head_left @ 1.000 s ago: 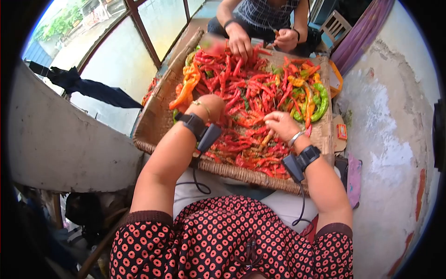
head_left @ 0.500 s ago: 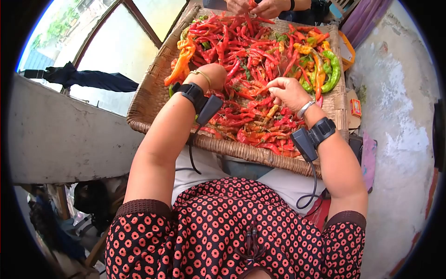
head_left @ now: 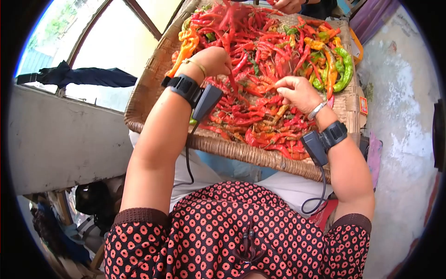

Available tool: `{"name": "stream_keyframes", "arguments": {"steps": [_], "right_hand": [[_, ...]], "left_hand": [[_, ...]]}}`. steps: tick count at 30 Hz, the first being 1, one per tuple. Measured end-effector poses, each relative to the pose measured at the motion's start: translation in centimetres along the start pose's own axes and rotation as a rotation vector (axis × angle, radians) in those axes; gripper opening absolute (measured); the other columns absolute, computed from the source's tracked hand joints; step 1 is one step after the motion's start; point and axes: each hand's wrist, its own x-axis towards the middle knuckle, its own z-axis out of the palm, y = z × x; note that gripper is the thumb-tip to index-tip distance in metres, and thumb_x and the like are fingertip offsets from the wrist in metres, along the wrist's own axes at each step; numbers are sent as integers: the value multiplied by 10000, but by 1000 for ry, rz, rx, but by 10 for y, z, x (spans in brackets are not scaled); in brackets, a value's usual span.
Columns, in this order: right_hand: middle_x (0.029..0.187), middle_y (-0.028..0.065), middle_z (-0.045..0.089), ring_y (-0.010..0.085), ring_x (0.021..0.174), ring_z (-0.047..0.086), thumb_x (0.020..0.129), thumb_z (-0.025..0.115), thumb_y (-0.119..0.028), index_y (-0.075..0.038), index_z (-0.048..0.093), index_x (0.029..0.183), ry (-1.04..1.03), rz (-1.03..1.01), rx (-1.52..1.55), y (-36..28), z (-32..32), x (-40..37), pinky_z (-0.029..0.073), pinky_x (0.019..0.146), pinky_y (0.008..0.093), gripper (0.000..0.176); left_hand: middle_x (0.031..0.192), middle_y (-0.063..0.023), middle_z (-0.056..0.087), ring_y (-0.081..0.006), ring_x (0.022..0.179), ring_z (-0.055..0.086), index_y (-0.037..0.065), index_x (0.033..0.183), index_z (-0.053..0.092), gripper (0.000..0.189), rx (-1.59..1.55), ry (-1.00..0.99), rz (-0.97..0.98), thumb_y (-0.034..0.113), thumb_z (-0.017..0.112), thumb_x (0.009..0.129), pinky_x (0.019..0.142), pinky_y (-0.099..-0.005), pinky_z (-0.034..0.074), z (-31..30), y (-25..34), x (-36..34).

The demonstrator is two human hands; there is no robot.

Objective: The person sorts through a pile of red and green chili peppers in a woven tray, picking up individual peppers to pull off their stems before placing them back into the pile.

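Note:
A wide woven basket (head_left: 237, 148) in front of me holds a heap of red chili peppers (head_left: 260, 51). My left hand (head_left: 214, 61) is closed over the left part of the heap, and a red chili pepper (head_left: 233, 83) hangs down from its fingers, slightly blurred. My right hand (head_left: 299, 94) hovers over the middle right with thumb and forefinger pinched at the end of an orange-red chili pepper (head_left: 265, 87). Wrinkled and brownish peppers lie below the two hands. Orange peppers (head_left: 188, 44) rest along the left side, and green peppers (head_left: 344, 69) lie at the right.
Another person's hand (head_left: 289, 5) is at the far edge of the basket. A folded dark umbrella (head_left: 88, 76) lies on the ledge by the window at left. A small red box (head_left: 363, 105) sits beyond the basket's right edge, near the wall (head_left: 404, 121).
My left hand has lifted slightly and turned, and a red chili pepper now shows below it. The right hand stays pinched in nearly the same spot. The view has shifted slightly.

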Motion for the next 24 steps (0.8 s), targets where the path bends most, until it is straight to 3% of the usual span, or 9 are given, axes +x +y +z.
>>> {"name": "stream_keyframes", "arguments": {"steps": [8,10,12,14,16,18,20,22,24], "right_hand": [[646,41,587,98,558,553,733,576,-139,-16,608,837,175,1,-192,-2,-23,17,454,538,239,164],[718,100,618,187,665,602,706,584,-164,-47,617,837,209,-82,-376,10,-31,30,466,636,285,178],[648,18,574,79,550,530,751,569,-99,-18,594,850,262,-200,-456,13,-31,37,439,528,227,131],[750,93,597,198,671,579,716,577,-138,-59,599,883,332,-315,-594,11,-28,40,460,627,299,186],[806,118,581,252,731,572,698,575,-144,-69,595,898,314,-291,-669,12,-26,40,457,664,323,215],[789,129,560,310,765,555,702,588,-158,-91,590,855,280,-295,-644,13,-22,36,451,678,381,167],[789,123,570,287,753,564,706,577,-140,-63,591,860,179,-275,-729,14,-23,33,452,672,346,173],[788,120,575,291,755,564,714,577,-142,-61,592,839,190,-282,-754,8,-26,29,453,676,347,150],[796,124,579,286,755,570,710,583,-144,-69,597,839,330,-261,-685,1,-32,27,456,677,341,150]], "left_hand": [[664,-94,613,-169,599,585,28,769,628,143,-268,199,7,154,625,703,566,-273,452,-13,-1,-13],[636,-84,602,-147,590,580,23,769,626,138,-326,274,-6,147,623,709,554,-267,450,-25,2,-17],[607,-73,592,-126,581,576,17,768,623,134,-384,345,-24,140,620,715,542,-260,448,-35,7,-22],[575,-49,567,-87,560,556,12,764,619,125,-361,451,-81,129,621,721,517,-248,444,-47,12,-25],[627,-122,583,-199,572,576,27,766,628,166,-404,496,-116,168,644,681,553,-302,445,-54,17,-27],[589,-13,558,-64,523,515,8,765,620,94,-587,503,-154,99,606,752,482,-202,422,-62,23,-26],[631,-12,562,-66,538,527,-1,867,606,136,-526,486,-141,85,594,761,490,-192,424,-65,17,-18],[684,-35,578,-80,557,548,7,1015,557,290,-566,884,-243,108,613,749,508,-210,439,-60,10,-4],[776,-65,604,-116,587,567,26,1163,461,477,-163,1027,-270,153,636,737,544,-233,452,-62,6,5]]}}
